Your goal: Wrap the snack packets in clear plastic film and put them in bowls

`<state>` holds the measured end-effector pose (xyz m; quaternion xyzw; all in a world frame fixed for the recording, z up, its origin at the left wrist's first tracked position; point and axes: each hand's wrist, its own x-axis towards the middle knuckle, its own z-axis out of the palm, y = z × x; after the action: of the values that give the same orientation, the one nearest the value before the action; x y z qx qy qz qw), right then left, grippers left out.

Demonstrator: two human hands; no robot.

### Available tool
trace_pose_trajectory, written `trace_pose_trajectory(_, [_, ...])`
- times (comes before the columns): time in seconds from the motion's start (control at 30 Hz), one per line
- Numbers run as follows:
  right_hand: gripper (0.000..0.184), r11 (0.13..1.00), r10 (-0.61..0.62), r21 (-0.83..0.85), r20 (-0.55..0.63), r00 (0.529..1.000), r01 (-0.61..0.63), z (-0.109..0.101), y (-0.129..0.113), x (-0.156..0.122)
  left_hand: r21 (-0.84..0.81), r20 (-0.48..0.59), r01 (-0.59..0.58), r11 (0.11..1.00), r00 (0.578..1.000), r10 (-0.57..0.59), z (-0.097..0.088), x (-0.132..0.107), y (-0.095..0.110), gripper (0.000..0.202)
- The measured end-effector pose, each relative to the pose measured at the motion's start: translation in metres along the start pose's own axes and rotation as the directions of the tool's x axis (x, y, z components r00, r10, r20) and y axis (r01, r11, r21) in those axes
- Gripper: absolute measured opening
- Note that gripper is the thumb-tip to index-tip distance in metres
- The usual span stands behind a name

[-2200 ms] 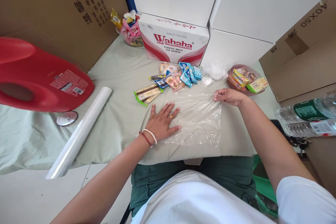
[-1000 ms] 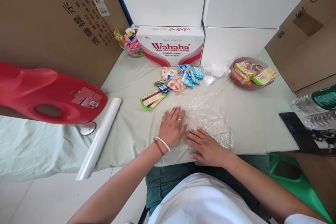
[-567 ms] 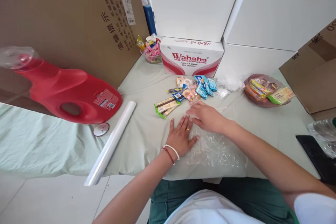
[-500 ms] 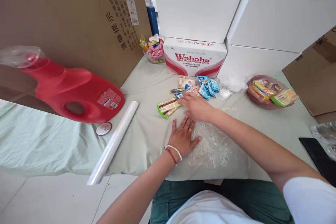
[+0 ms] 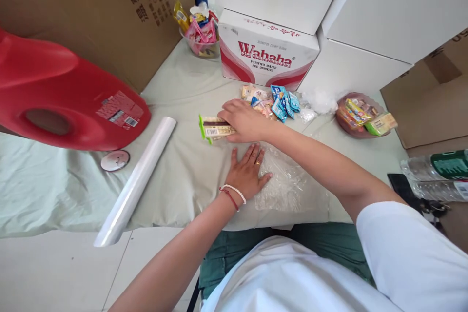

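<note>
My right hand is closed over long wrapped snack bars with bright green ends, which stick out to its left. How many it holds is hidden under the fingers. My left hand, with a ring and bracelets, lies flat with fingers spread on the cloth. A crumpled clear plastic bag lies beside it, close to the thumb. Just beyond my right hand are several blue snack packets and a pile of small pale packets.
A Wahaha water carton stands at the back. A bowl of sweets is on its left and a pink bowl of snacks on the right. At left are a red jug, a round lid-like disc and a white roll.
My right hand has closed over the snack bars, which now lie closer together and turned more level. My left hand stays flat. The camera view has shifted.
</note>
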<state>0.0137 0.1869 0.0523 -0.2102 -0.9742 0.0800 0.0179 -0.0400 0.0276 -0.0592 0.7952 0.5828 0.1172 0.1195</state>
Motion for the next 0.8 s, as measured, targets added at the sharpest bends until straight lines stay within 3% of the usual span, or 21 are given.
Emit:
trace_pose_trajectory(0.07, [0.056,0.984,0.1,0.157,-0.124,0.987,-0.08,-0.014,-0.004,-0.032,0.016,-0.004,-0.007,1.0,1.0,0.007,0.001,0.0,0.0,0.077])
trace_pose_trajectory(0.13, [0.055,0.946,0.213,0.277,-0.153,0.965,-0.165,-0.022,-0.006,-0.071,0.035,-0.006,-0.01,0.999,1.0,0.01,0.001,-0.001,0.0,0.077])
trace_pose_trajectory(0.23, [0.043,0.895,0.353,0.284,0.021,0.935,-0.344,-0.013,-0.007,-0.137,0.065,-0.007,-0.016,0.998,1.0,0.017,0.0,-0.001,0.0,0.075])
trace_pose_trajectory(0.33, [0.038,0.851,0.48,0.128,0.208,0.852,-0.51,0.012,-0.009,-0.198,0.103,-0.015,-0.023,0.994,1.0,0.025,0.0,-0.001,0.001,0.074])
trace_pose_trajectory(0.47, [0.042,0.763,0.618,0.027,0.264,0.74,-0.646,0.035,-0.007,-0.259,0.148,0.016,-0.01,0.989,1.0,0.007,0.0,0.001,0.002,0.076])
trace_pose_trajectory(0.53, [0.044,0.738,0.647,0.029,0.256,0.718,-0.675,0.034,-0.003,-0.277,0.168,0.039,-0.001,0.986,0.999,-0.006,-0.001,0.002,0.003,0.076])
trace_pose_trajectory(0.63, [0.043,0.736,0.653,0.052,0.207,0.728,-0.675,0.021,0.002,-0.286,0.196,0.069,0.009,0.981,0.997,-0.023,-0.003,0.003,0.004,0.078])
trace_pose_trajectory(0.8, [0.045,0.781,0.604,0.1,0.128,0.786,-0.616,0.006,-0.001,-0.256,0.224,0.087,0.004,0.975,0.996,-0.024,-0.004,0.004,0.005,0.078])
